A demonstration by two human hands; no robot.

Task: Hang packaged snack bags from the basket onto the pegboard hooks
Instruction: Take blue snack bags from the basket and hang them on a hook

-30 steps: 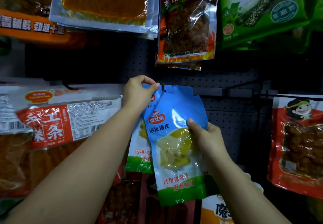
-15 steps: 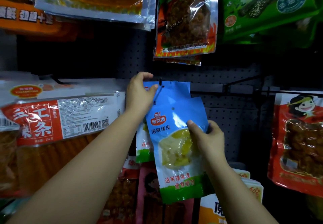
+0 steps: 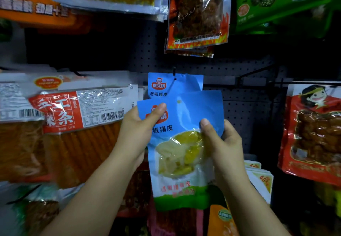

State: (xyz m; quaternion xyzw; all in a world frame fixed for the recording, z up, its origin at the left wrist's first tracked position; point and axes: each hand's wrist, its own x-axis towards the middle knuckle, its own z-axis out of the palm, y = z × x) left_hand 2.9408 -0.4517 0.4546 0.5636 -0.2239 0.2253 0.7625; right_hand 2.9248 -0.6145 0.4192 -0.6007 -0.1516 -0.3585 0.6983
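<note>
Blue snack bag [image 3: 181, 143] is being pinched by the left hand [image 3: 137, 130] and right hand [image 3: 222, 143] below the hook [image 3: 174, 70] at 12 o'clock, and its small hole [image 3: 178, 101] could be missed, so it might be dropped.

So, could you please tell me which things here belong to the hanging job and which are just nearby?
Job:
blue bag in hand
left hand
right hand
hook
hung blue bag

Nearby:
red strip pack
green bag
red cartoon bag
</note>
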